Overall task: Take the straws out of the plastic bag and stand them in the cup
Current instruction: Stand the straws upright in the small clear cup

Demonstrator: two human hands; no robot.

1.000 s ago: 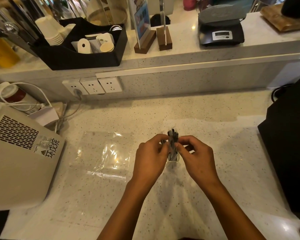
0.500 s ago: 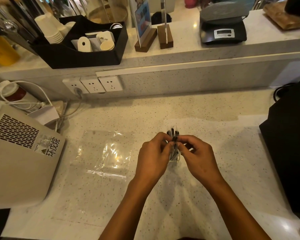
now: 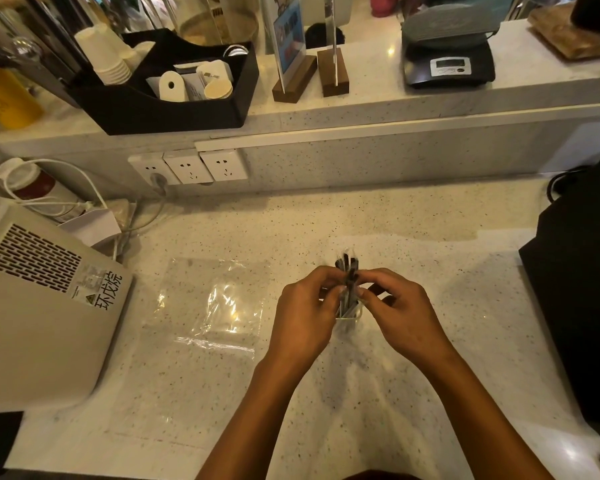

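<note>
Several dark straws [image 3: 347,271] in clear wrappers stand bunched in a small clear cup [image 3: 351,317] on the speckled counter. My left hand [image 3: 305,313] pinches the bunch from the left, and my right hand [image 3: 402,313] pinches it from the right, fingertips meeting just above the cup's rim. The hands hide most of the cup. The clear plastic bag [image 3: 215,303] lies flat and crumpled on the counter to the left of my left hand, with no straws visible in it.
A beige machine [image 3: 39,306] stands at the left, a black device [image 3: 582,306] at the right. Wall sockets [image 3: 191,166] and white cables sit behind. The raised ledge holds a black organiser [image 3: 174,98] with paper cups, sign stands and a scale [image 3: 447,60].
Both hands stay closed around the straws in the cup; the fingers shift slightly and the bunch tips a little. The bag has not moved.
</note>
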